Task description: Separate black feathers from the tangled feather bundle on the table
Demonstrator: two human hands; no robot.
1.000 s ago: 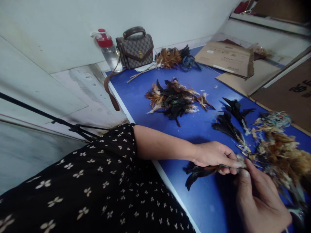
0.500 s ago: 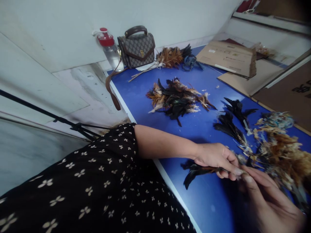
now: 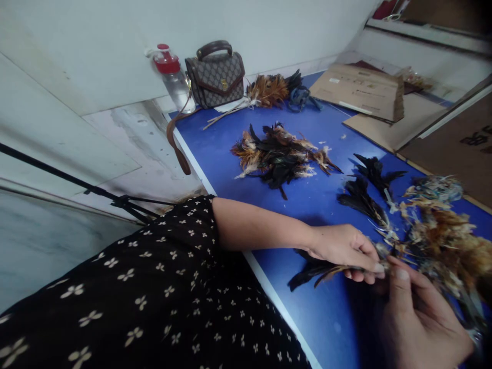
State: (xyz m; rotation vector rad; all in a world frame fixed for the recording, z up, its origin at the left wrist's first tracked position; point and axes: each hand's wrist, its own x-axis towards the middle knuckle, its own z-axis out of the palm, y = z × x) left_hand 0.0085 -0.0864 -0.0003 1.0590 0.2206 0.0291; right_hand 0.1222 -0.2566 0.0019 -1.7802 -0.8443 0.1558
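My left hand (image 3: 342, 248) rests on the blue table (image 3: 307, 210) and pinches a small bunch of dark feathers (image 3: 313, 271) by their quills; the plumes trail back toward me. My right hand (image 3: 417, 320) is right beside it, thumb up, with fingers closed on the same quill ends where a large brown and tan feather heap (image 3: 446, 246) begins. Whether the right hand holds a separate feather is hidden by the fingers.
A mixed black and brown feather pile (image 3: 279, 156) lies mid-table, with black feathers (image 3: 365, 192) to its right. At the back stand a patterned handbag (image 3: 215, 77), a red-capped bottle (image 3: 171, 77) and a feather bundle (image 3: 269, 92). Cardboard sheets (image 3: 365, 92) cover the far right.
The dark feather bunch in my left hand has shifted slightly, its plumes spreading lower. My right hand moved back in close to the left fingertips after a blurred motion.
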